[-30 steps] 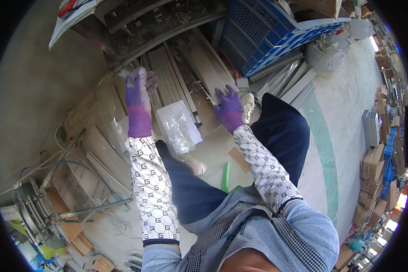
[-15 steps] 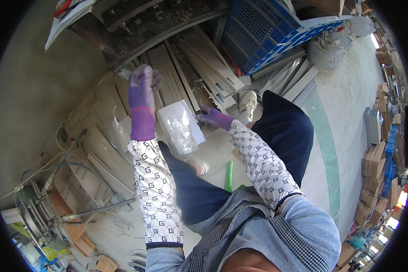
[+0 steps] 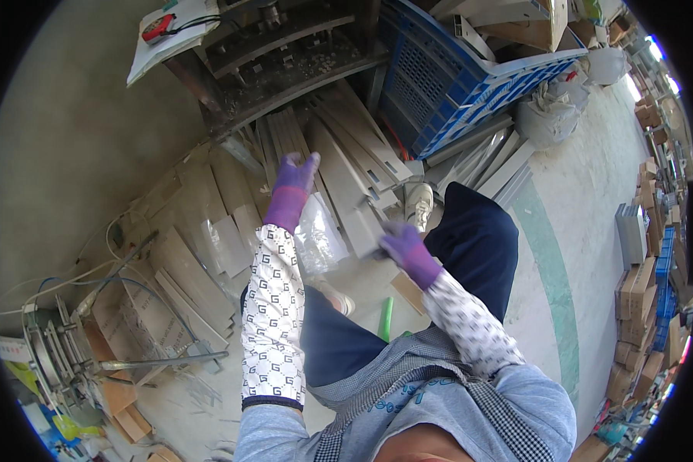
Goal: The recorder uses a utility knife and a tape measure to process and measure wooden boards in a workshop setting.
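Note:
Both my hands wear purple gloves, with white patterned sleeves over the forearms. My left hand [image 3: 294, 179] hovers over the pile of strips, thumb apart from the curled fingers and nothing visible between them. A long pale flat panel [image 3: 340, 192] slants from under the machine toward me. Beside its near end is my right hand [image 3: 410, 250], its fingers smeared by motion; whether they grip the panel I cannot tell. Clear plastic film [image 3: 318, 239] lies below my left hand, partly covered by the panel. More long slotted strips [image 3: 366, 146] lie beyond, to the right.
A dark metal machine [image 3: 300, 81] stands ahead, with a red tape measure [image 3: 158, 29] on a board at its left. At right are a blue crate [image 3: 446, 85] and a plastic bag [image 3: 550, 115]. Cardboard [image 3: 150, 316] and a hose-fitted device [image 3: 58, 354] are at left.
The long panel has come nearer and now overlaps the plastic film. My left hand has shifted right and toward me; my right hand has moved right and nearer. The view has tilted slightly.

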Demonstrator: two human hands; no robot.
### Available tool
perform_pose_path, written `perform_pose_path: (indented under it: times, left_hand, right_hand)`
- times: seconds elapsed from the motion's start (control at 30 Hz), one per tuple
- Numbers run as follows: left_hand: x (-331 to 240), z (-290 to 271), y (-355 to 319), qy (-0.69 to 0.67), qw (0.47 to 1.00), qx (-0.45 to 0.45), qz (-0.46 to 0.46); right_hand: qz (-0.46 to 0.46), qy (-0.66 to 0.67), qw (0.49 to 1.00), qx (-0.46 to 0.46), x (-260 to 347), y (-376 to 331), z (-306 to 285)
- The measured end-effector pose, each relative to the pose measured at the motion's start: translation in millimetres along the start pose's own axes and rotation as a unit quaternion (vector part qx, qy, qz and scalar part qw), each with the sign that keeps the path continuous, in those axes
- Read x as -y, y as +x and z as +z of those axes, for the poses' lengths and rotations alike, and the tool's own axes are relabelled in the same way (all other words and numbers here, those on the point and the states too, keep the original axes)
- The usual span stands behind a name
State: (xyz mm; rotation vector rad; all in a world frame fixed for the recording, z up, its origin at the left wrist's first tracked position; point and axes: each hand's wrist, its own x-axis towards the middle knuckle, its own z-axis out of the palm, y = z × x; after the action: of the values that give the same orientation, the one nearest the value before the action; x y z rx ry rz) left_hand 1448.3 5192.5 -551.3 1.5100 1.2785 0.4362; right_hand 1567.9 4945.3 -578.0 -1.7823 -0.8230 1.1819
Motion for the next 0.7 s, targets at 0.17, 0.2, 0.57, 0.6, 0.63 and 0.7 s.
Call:
perform_pose_path:
  times: [0.17,0.2,0.57,0.6,0.63,0.7]
  left_hand:
    - [30,23,5,0.015,0.999,-0.035,-0.03]
    - [45,25,10,-0.007,0.997,-0.033,-0.064]
    - [62,36,5,-0.484,0.848,0.113,-0.184]
    - [66,37,7,-0.434,0.892,0.074,-0.1]
    - [48,53,1,-0.438,0.886,0.021,-0.151]
    - [26,76,-26,-0.457,0.879,0.011,-0.14]
  right_hand:
    - [0.111,0.338,0.93,0.092,57,-138,-49]
    - [0.145,0.369,0.912,0.102,58,-148,-49]
    - [0.121,0.432,0.859,0.246,-4,-70,10]
    - [0.098,0.3,0.931,0.181,5,-68,10]
    - [0.091,0.363,0.914,0.155,5,-68,3]
    - [0.066,0.342,0.92,0.179,18,-71,-13]
